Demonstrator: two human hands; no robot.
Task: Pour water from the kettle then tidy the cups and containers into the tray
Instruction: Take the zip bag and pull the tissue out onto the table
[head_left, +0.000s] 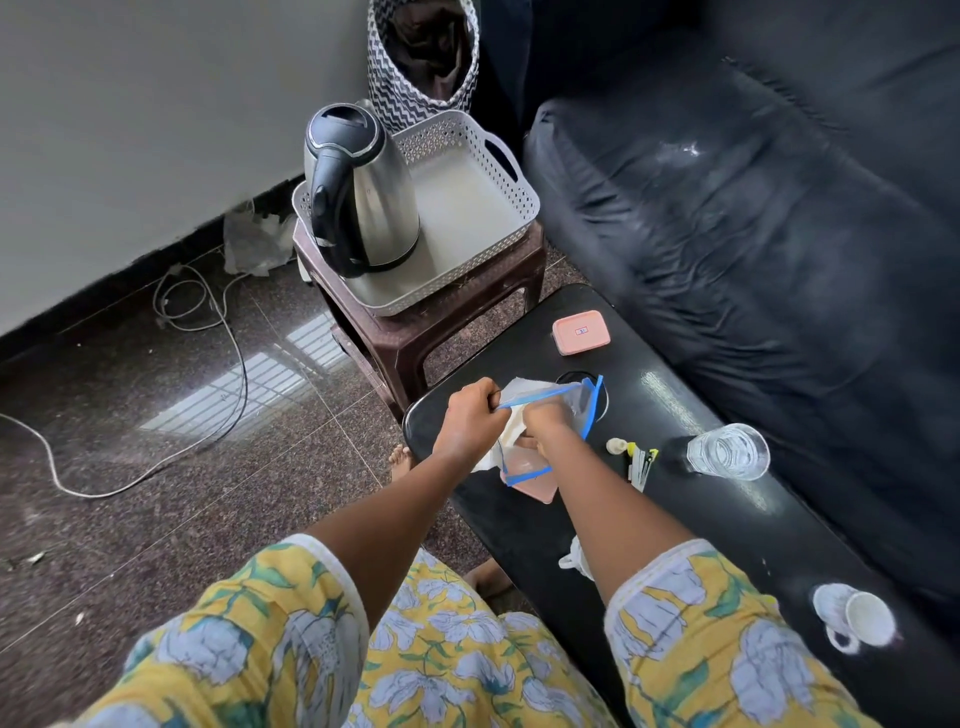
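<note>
A: What is seen left of the grip?

B: A kettle (363, 192) is stood upright in the left end of a tray (483, 208), up and to the left of the hands. The tray is set on a stool (441, 322).

A: How is the grip itself formed?

B: The rim of a bag (550, 415) is pinched in the closed left hand (470, 415). The right hand (545, 421) is pushed inside the bag mouth; whether its fingers are spread or pressed together cannot be told. A pink container (530, 473) is seen through the plastic, just below the right hand. The bag is held over a black table (727, 545).

A: And right of the grip?

B: A pink lid (581, 332) is laid flat above and slightly right. Small items (636, 460) are scattered just right of the bag. A glass (727, 451) holding water is stood beyond them. A white cup (857, 616) is tipped on its side, well apart, down and to the right.
</note>
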